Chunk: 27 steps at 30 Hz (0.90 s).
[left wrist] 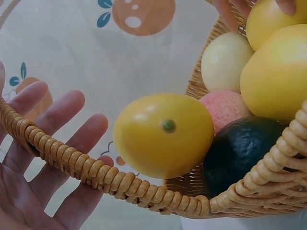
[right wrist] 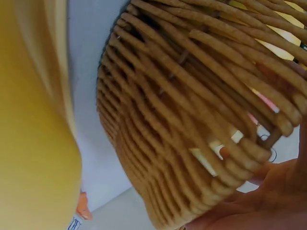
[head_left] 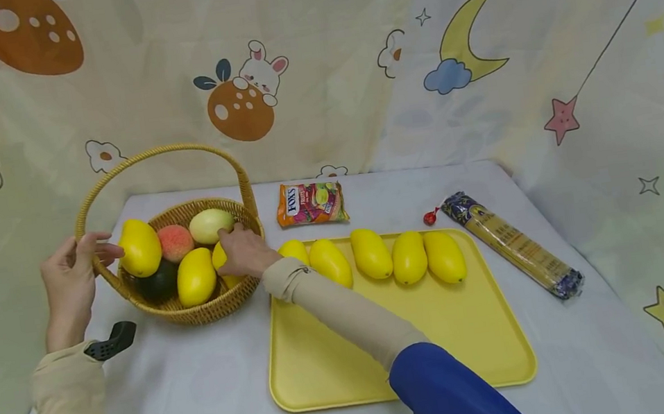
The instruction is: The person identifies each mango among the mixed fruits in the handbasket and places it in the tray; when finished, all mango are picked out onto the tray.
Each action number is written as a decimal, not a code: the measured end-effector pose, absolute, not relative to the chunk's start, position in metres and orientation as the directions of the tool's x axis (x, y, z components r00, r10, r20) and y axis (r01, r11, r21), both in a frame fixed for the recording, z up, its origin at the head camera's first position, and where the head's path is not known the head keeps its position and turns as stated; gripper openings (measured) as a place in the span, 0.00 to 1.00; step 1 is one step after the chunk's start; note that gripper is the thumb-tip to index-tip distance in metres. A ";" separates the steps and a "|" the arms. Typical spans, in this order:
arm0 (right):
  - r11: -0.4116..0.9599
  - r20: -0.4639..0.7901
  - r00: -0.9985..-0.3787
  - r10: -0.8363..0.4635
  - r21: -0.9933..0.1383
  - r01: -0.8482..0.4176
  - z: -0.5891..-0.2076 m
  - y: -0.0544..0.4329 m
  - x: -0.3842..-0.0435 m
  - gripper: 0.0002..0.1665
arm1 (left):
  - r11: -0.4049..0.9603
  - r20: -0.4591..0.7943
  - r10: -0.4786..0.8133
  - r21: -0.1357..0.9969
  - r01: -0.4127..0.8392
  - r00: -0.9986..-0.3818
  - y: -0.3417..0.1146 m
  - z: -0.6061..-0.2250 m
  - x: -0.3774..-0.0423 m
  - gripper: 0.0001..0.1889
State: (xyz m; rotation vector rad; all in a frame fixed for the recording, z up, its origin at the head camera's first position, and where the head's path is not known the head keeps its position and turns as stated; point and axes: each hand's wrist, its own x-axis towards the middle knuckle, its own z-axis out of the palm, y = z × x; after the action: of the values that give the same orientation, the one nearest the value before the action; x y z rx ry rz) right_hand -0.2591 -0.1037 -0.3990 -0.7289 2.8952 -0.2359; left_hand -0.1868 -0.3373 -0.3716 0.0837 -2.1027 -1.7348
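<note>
A wicker basket (head_left: 210,312) with a tall arched handle stands at the left of the table. In the head view it holds several yellow mangoes (head_left: 196,277), a peach (head_left: 176,243), a pale green oval fruit (head_left: 211,225) and a dark green avocado (head_left: 156,282). My left hand (head_left: 69,280) touches the handle's left base; its fingers look extended behind the handle in the left wrist view. My right hand (head_left: 243,252) reaches over the basket's right rim. It grips a yellow mango (left wrist: 268,21), with fingers on both sides in the left wrist view.
A yellow tray (head_left: 403,365) beside the basket bears several more mangoes (head_left: 409,257) along its far side. Behind it lies an orange candy bag (head_left: 310,203). To the right are a small red lollipop (head_left: 430,218) and a long pack of noodles (head_left: 513,246). A printed curtain hangs behind.
</note>
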 end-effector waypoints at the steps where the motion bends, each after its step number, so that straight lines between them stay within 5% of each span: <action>1: 0.869 -0.112 -0.869 -0.481 -0.190 -0.457 -0.399 -0.104 -0.259 0.42 | 0.232 0.272 -0.304 0.951 0.206 -0.913 -0.337 -0.372 -0.187 0.17; 18: 0.890 -0.134 -0.881 -0.453 -0.130 -0.437 -0.405 -0.114 -0.258 0.45 | 0.145 0.268 -0.292 0.961 0.234 -0.918 -0.338 -0.373 -0.188 0.15; 27: 0.886 -0.059 -0.901 -0.431 -0.220 -0.409 -0.398 -0.111 -0.258 0.43 | 0.149 0.267 -0.289 0.961 0.233 -0.919 -0.337 -0.372 -0.187 0.15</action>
State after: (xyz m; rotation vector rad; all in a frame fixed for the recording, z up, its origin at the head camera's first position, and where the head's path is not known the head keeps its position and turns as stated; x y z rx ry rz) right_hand -0.2584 -0.1111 -0.3979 -0.6581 2.9469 -0.3084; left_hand -0.1873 -0.3370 -0.3721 0.0531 -2.0435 -1.8231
